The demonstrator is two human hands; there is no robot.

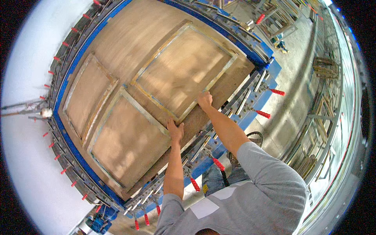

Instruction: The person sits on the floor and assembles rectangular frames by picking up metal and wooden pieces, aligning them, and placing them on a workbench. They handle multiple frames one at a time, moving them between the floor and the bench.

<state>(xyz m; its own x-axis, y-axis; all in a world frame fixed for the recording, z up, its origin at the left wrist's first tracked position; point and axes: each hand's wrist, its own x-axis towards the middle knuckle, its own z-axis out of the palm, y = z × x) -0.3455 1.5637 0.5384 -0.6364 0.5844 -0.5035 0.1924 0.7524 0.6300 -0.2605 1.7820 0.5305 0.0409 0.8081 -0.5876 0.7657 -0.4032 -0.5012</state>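
Three rectangular wooden frames lie flat on a large brown board. The biggest, a worn wooden frame (159, 52) with pale, stained strips, is on the right side of the board. My right hand (205, 100) is curled closed over its near strip. At that frame's near left corner, my left hand (175, 131) rests with thumb and fingers apart, touching the corner. Just left of this hand is the corner of a second frame (147, 111). A smaller third frame (71, 92) lies farther left.
Blue metal rails (80, 51) border the brown board (141, 19). Red-handled toggle clamps (263, 114) line the near edge, and more stand along the left side. Stacked wooden frames (325, 67) are on the floor at right. A black curved rim (256, 135) shows beside my right arm.
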